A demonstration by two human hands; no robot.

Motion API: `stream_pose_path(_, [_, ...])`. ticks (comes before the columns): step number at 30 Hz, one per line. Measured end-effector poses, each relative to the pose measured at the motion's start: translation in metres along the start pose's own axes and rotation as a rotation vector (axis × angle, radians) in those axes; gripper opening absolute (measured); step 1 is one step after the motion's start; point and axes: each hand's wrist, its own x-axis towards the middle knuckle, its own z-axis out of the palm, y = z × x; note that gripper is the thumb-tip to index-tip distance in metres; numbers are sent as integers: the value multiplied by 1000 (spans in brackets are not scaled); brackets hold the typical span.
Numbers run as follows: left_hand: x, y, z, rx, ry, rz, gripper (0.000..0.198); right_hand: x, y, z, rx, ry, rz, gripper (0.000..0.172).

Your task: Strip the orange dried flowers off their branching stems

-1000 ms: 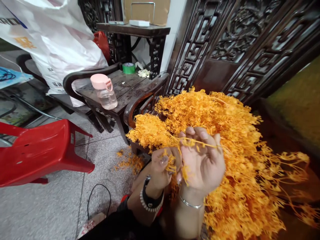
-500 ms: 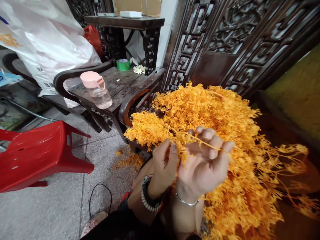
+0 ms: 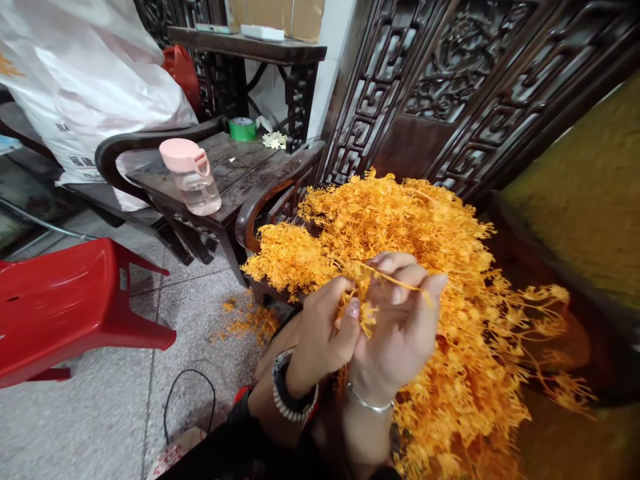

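Observation:
A big heap of orange artificial flower sprigs (image 3: 440,267) lies on a dark wooden seat in front of me. My right hand (image 3: 400,333), palm towards me with a thin bracelet at the wrist, curls its fingers round one thin orange sprig (image 3: 395,280) that lies across them. My left hand (image 3: 323,337), with a black watch and bead bracelet, pinches small orange blossoms (image 3: 365,313) of that sprig between thumb and fingers. Both hands touch each other just above the heap's near edge.
A pink-lidded water bottle (image 3: 191,177) stands on a dark wooden side table (image 3: 240,180), with a green tape roll (image 3: 243,129) behind it. A red plastic stool (image 3: 70,300) lies left. A white sack (image 3: 85,80) fills the upper left. Orange scraps (image 3: 247,320) and a black cable (image 3: 187,400) lie on the floor.
My left hand has shifted from below the sprig to pinching blossoms against my right palm. My right fingers have curled in more. The view has drifted slightly right.

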Motion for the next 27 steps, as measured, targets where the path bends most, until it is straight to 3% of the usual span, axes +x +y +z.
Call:
stream_pose_path(5, [3, -5, -10, 94, -45, -73, 28, 0, 9, -1, -289, 40, 18, 38])
stream_pose_path(10, [3, -13, -18, -33, -314, -202, 20, 4, 7, -10, -282, -46, 71, 38])
stream_pose_path(16, [0, -19, -11, -126, -225, -194, 23, 5, 2, -11, -225, -324, 285, 31])
stream_pose_path(20, [4, -16, -14, -229, -378, -243, 27, 25, -2, -22, 41, -240, 372, 33])
stream_pose_path(23, [1, -15, -18, -428, -458, -227, 36, 55, -12, -38, 347, -256, 449, 29])
stream_pose_path(27, [-3, -17, -15, -529, -399, -199, 43, 84, -29, -50, 803, -135, 380, 33])
